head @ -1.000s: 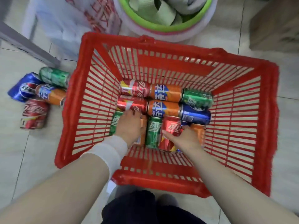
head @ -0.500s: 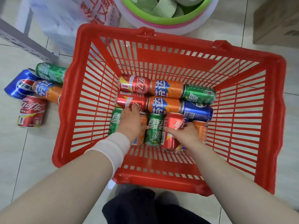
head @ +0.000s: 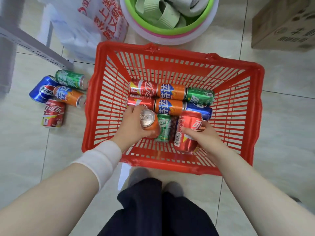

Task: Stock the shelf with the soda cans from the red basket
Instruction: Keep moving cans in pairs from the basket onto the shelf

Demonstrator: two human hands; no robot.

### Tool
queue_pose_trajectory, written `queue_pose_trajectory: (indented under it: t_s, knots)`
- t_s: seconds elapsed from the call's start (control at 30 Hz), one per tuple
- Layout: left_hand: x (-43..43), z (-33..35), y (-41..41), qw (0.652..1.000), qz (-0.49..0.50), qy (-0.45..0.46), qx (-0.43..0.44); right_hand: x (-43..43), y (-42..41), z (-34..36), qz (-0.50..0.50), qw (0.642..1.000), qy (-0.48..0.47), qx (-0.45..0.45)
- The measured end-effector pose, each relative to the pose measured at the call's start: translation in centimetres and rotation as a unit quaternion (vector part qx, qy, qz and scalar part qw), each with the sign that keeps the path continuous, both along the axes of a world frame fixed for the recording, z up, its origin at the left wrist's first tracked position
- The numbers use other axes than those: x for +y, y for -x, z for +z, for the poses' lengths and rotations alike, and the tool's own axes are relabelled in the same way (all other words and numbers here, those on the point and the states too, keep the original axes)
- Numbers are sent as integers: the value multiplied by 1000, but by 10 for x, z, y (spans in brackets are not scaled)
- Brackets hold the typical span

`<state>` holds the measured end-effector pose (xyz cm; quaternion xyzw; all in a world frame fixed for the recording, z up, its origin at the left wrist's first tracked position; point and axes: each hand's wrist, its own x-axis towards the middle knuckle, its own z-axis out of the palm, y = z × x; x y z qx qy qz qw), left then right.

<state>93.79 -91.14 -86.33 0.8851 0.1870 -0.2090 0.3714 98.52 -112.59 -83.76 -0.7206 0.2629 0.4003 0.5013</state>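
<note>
Both hands grip cans inside the red basket (head: 172, 53): the left hand (head: 131, 126) is wrapped around an orange can (head: 150, 123), tipped so its silver top faces up, and the right hand (head: 204, 135) is closed around a red can (head: 188, 132) raised above the others. Pale glossy floor tiles (head: 281, 133) with thin grout lines spread under everything. A grey metal shelf post (head: 34, 46) slants across the upper left, and a cardboard box (head: 283, 24) sits at the upper right. Beyond the basket's far rim stand a white plastic bag (head: 88, 23) with red print and a stack of round basins (head: 170, 31), the top one green. The basket rests on the floor just in front of the person's dark trousers (head: 153, 210). Seven more cans lie on its bottom, six in two rows at the back and a green one (head: 163, 127) between the hands. Four cans (head: 59, 96) lie on the tiles to its left. A white band (head: 100, 160) circles the left wrist.
</note>
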Motion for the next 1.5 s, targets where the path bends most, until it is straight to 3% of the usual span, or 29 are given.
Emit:
queue_pose_trajectory:
  t_s: [0.13,0.37,0.53,0.67,1.03,1.33,1.5]
  knots:
    - [-2,99,13,994,8,104,-34,-13,12,79,14,997,-69,32]
    - [-12,310,41,967,57,235,-76,-41,39,292,13,976,-206,68]
    - [-22,457,50,946,66,297,-110,-62,48,452,30,964,-265,25]
    - [-29,545,48,920,88,350,-153,-61,55,537,8,957,-291,-19]
    - [-9,692,19,850,158,419,-279,5,45,682,-32,921,-347,-173]
    - [33,775,-17,847,187,366,-337,59,27,757,22,915,-310,-259]
    - [41,807,-44,818,224,360,-389,64,8,792,33,912,-311,-264]
